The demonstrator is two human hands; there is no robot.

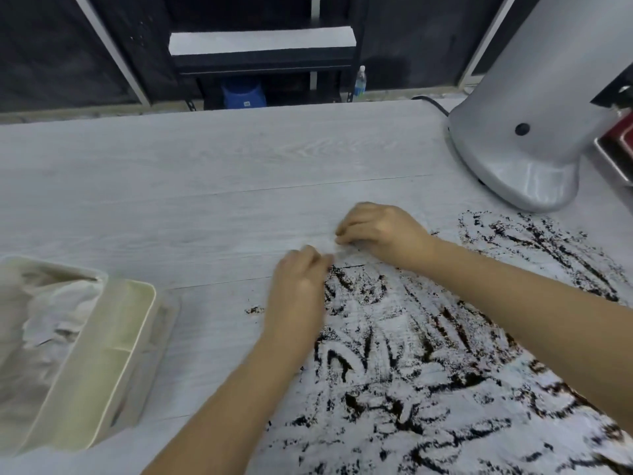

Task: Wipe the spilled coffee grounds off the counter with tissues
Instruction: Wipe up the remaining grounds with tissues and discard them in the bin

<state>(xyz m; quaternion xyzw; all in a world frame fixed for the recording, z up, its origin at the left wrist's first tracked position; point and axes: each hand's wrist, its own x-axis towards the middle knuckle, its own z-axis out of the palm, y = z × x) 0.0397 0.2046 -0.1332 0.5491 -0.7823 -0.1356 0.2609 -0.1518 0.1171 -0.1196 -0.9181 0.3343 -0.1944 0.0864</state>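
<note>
Dark coffee grounds [411, 354] are smeared in streaks over the right and near part of the pale wood-grain counter [205, 186]. At the far left edge of the spill, my left hand [298, 286] and my right hand [380, 234] lie close together, fingers curled. Both pinch a thin white tissue [330, 249] pressed flat on the counter; it is blurred and hard to tell from the surface. A cream tissue box [102, 354] with crumpled tissues [44, 320] sticking out stands at the near left.
A silver machine base [527, 132] with a black cable stands at the far right, next to a red-and-metal item [620, 142]. Beyond the counter's far edge are a dark shelf, a blue stool [243, 94] and a water bottle [359, 82].
</note>
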